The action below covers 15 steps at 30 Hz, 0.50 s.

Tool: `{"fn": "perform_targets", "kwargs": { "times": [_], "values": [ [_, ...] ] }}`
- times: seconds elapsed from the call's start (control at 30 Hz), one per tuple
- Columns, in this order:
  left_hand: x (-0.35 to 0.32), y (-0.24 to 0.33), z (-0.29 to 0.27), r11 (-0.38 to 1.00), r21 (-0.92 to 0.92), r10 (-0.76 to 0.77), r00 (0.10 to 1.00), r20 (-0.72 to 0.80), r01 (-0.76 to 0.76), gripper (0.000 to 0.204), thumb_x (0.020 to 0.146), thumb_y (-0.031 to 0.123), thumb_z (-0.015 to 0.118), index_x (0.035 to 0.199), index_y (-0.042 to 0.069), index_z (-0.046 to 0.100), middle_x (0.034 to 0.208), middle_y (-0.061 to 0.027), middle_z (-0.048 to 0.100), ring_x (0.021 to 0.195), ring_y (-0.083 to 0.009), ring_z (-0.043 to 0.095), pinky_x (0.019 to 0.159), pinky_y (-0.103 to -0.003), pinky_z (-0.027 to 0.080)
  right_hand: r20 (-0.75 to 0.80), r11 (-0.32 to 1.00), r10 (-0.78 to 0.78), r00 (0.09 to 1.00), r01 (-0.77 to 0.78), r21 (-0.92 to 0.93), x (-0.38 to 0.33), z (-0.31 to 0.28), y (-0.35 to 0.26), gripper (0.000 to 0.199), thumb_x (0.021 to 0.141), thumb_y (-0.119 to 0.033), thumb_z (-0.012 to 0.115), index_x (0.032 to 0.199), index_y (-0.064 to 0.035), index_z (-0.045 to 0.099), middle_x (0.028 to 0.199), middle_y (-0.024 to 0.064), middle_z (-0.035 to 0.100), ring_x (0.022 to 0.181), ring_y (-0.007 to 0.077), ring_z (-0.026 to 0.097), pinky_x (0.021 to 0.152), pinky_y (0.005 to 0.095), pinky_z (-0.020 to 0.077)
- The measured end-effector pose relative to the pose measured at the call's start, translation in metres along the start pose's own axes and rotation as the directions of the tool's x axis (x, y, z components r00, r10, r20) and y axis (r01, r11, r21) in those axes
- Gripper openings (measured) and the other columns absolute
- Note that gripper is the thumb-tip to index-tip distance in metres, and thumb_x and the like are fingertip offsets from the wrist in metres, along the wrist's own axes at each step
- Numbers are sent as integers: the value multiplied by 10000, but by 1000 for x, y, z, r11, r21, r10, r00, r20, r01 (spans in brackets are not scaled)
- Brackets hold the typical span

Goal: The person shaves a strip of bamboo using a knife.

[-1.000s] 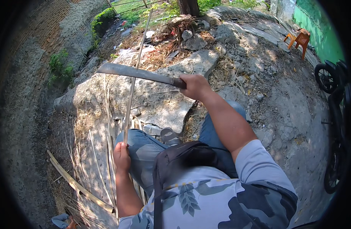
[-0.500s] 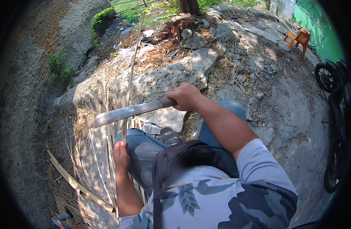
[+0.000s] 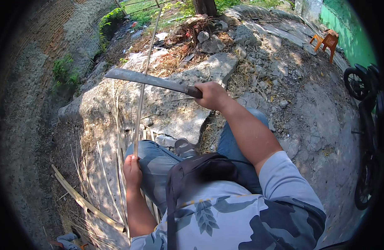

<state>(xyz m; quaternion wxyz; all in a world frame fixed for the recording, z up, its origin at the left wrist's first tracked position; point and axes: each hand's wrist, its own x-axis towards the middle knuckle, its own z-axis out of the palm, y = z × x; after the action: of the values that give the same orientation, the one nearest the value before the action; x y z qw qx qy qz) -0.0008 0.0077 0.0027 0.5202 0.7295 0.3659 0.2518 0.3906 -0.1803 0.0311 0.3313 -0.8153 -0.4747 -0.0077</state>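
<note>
Open ground [image 3: 313, 137] spreads wide to my right, while a rough wall [image 3: 29, 104] bounds my left. Ahead, the broken slab [image 3: 179, 125] ends in a jagged edge. The long thin strip [image 3: 139, 112] slants up from beside my left knee. The machete [image 3: 150, 80] crosses it (touching or not, I can't tell), farther up than half a second ago. My black bag [image 3: 200, 171] lies on my lap, contents hidden. My left fingers [image 3: 134, 158] pinch the strip; my right fingers [image 3: 201, 88] wrap the machete's handle.
</note>
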Motion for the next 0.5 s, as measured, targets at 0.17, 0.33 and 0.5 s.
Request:
{"fn": "perform_targets", "kwargs": {
  "times": [0.17, 0.33, 0.5],
  "values": [
    [0, -2, -1, 1000, 15, 1, 999, -34, -1, 280, 1098, 214, 484, 914, 51, 617, 650, 79, 428, 568, -13, 354, 512, -220, 271, 72, 999, -20, 997, 17, 45, -2, 8, -10, 205, 788, -269, 744, 936, -144, 678, 856, 128, 714, 859, 368, 706, 746, 511, 556],
    [1, -2, 0, 999, -34, -5, 999, -33, 4, 274, 1098, 206, 482, 912, 56, 616, 649, 79, 427, 566, -15, 351, 512, -220, 267, 145, 981, -180, 973, 189, -51, -6, 11, -20, 181, 766, -255, 742, 893, -145, 675, 824, 110, 714, 823, 348, 710, 725, 493, 557],
    [0, -2, 1, 1000, -20, 9, 999, -36, -10, 274, 1097, 209, 484, 907, 58, 611, 652, 77, 430, 569, -18, 355, 518, -219, 272, 97, 932, -321, 942, 333, -142, -7, 8, -20, 163, 740, -242, 746, 863, -158, 679, 790, 85, 711, 784, 321, 713, 704, 472, 554]
  ]
}}
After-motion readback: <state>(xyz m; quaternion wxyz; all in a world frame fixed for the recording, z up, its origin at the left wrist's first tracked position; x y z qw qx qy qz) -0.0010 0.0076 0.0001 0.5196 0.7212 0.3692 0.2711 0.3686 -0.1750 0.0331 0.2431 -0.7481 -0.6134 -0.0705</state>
